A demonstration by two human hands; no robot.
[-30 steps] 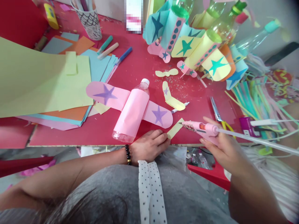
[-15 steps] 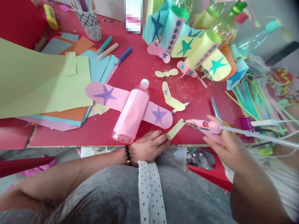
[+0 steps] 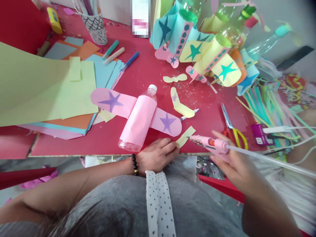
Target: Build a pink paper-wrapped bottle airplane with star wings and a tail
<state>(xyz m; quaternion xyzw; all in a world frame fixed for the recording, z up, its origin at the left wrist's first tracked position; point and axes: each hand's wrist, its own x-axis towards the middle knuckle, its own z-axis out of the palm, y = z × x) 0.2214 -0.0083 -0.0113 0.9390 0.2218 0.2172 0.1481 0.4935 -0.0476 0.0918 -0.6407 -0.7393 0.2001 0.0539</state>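
Note:
My right hand (image 3: 230, 164) grips a pink hot glue gun (image 3: 219, 148), a long glue stick trailing from its back. The nozzle is over a pale yellow paper strip (image 3: 186, 136), seemingly touching it. At the table's front edge, my left hand (image 3: 158, 154) holds the strip's near end at its fingertips; its thumb is hidden. Just beyond this hand lies a plastic bottle (image 3: 140, 120) wrapped in pink paper, with pink paper wings (image 3: 167, 122) bearing purple stars. Farther back are a bent yellow paper piece (image 3: 181, 107) with a purple star and a small yellow bow-shaped piece (image 3: 175, 78).
Scissors (image 3: 229, 120) and a purple box (image 3: 259, 134) with cables lie at the right. Paper-winged bottles (image 3: 204, 52) stand at the back right. Left are stacked paper sheets (image 3: 49, 89), markers (image 3: 130, 61) and a patterned cup (image 3: 95, 29) of pens.
My right hand has brought the glue gun slightly left and down, its nozzle moving farther along the strip. The scissors' handles now show. My left hand has stayed put.

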